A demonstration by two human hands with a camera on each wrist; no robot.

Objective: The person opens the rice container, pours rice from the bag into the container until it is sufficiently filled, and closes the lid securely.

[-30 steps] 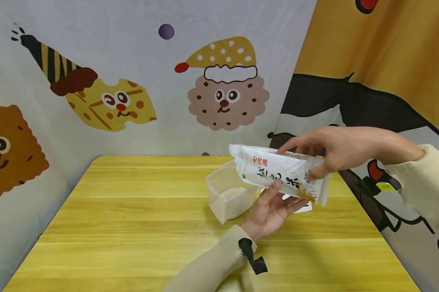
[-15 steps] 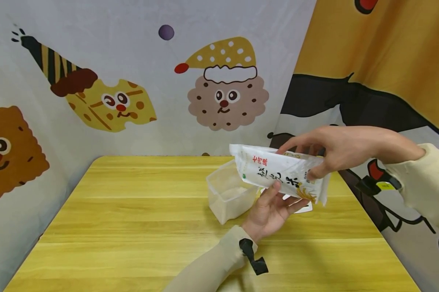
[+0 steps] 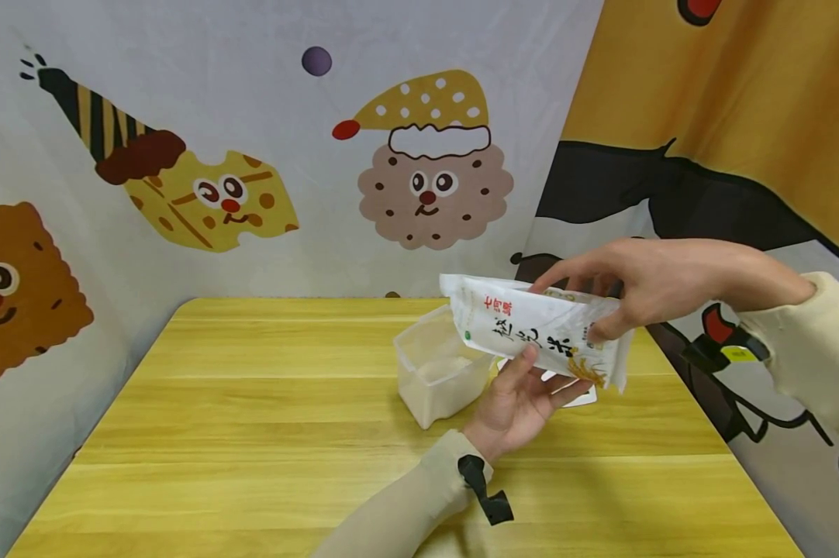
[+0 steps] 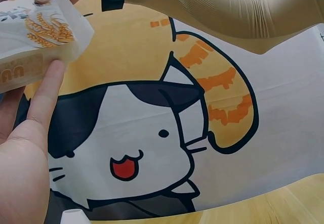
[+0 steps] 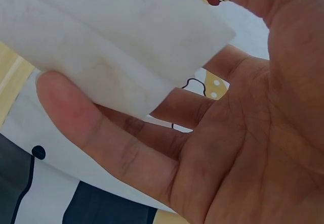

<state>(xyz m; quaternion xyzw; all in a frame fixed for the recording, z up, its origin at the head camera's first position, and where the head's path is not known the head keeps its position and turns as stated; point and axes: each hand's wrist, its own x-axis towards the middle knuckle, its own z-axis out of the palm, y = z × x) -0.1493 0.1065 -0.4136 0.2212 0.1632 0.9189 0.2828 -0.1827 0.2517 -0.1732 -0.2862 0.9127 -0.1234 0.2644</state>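
Head view: I am holding a printed white bag [image 3: 534, 325] in the air, its left end sitting higher than its right. My left hand [image 3: 513, 411] is gripping the bag's lower edge, thumb lying on the front and fingers passing beneath. My right hand [image 3: 643, 279] is pinching the bag's right part, thumb on the front face and other fingers reaching over the top edge. A clear box [image 3: 411, 387] with pale grains [image 3: 450, 367] in it is standing on the table [image 3: 252, 387], lower than the bag and toward its left end. For steady handling, I am judging that the left hand should be taking the weight from beneath and the right should be guiding lightly, without squeezing the soft sides. Whether the bag's raised end is sealed, I am not able to tell.

Left wrist view: one straight finger is pressing the bag's underside while my right thumb is bearing on it from above; the bag is thus lying between my two hands.

Right wrist view: one digit is pressing at the bag's edge and others are passing behind it, their tips hiding; the bag's corner is standing apart from my palm.
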